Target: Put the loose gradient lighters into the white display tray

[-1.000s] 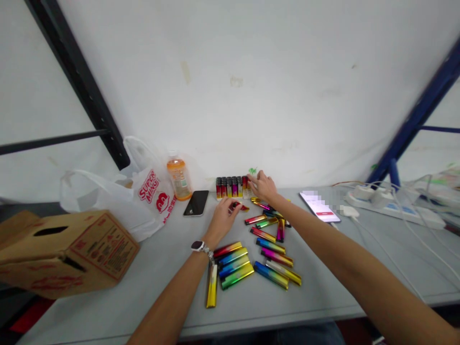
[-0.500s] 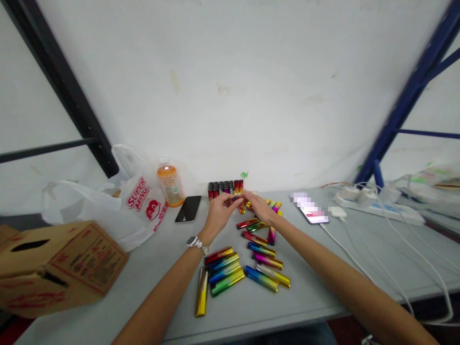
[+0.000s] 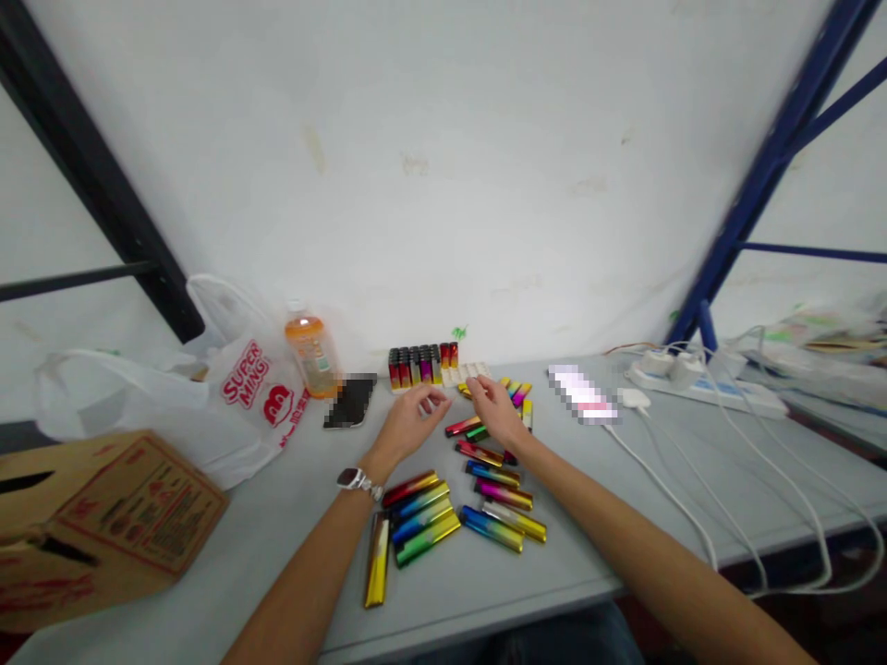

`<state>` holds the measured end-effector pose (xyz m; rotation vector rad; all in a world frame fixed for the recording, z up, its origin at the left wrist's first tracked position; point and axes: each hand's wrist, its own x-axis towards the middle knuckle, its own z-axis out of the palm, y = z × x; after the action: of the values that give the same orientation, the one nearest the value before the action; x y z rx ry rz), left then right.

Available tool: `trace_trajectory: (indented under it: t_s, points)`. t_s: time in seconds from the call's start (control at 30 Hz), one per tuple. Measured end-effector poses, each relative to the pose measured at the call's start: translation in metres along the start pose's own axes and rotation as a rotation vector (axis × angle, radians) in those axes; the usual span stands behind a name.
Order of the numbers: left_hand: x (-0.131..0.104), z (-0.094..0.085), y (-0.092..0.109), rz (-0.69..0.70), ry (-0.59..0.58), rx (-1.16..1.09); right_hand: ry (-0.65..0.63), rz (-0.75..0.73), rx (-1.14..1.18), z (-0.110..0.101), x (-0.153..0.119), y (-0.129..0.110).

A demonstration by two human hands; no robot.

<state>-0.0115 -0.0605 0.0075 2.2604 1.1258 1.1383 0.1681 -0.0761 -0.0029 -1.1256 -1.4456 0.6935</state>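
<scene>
My left hand (image 3: 414,418), wearing a silver watch (image 3: 355,478), hovers over the table with curled fingers apart and nothing visible in them. To its right, my right hand (image 3: 495,406) has its fingers bent together at the near edge of a white slotted tray (image 3: 475,371). Their tips are beside a yellow lighter (image 3: 464,390); whether they grip anything is hidden. Black-topped lighters (image 3: 414,367) stand upright in rows in the tray's left part, with two red ones (image 3: 449,355) at their right. Several shiny coloured lighters (image 3: 504,494) lie loose below my hands, others (image 3: 426,522) by my left forearm.
At left are a cardboard box (image 3: 117,526), a white plastic bag (image 3: 236,416) and an orange drink bottle (image 3: 313,356). A dark phone (image 3: 352,402) lies beside the bottle. At right, a lit phone (image 3: 583,395) is on a cable, near a power strip (image 3: 707,383).
My hands have moved apart. The lighter held between them is no longer visible there. The view has shifted slightly, and more of the white tray shows.
</scene>
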Motion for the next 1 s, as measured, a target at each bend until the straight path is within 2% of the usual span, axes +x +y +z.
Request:
trace_trajectory:
  t_s: [0.13, 0.47, 0.83, 1.0]
  points:
    - [-0.003, 0.002, -0.001, 0.043, -0.068, 0.047, 0.039, -0.047, -0.103, -0.001, -0.002, 0.001]
    - [-0.009, 0.01, 0.001, 0.051, -0.202, 0.078, 0.022, -0.078, -0.059, -0.002, -0.008, 0.001]
    - [-0.01, 0.012, -0.003, 0.037, -0.294, 0.091, 0.024, -0.117, -0.147, -0.004, -0.007, 0.001]
    - [-0.009, 0.012, -0.006, 0.038, -0.314, 0.092, 0.004, -0.095, -0.088, -0.004, -0.01, -0.003]
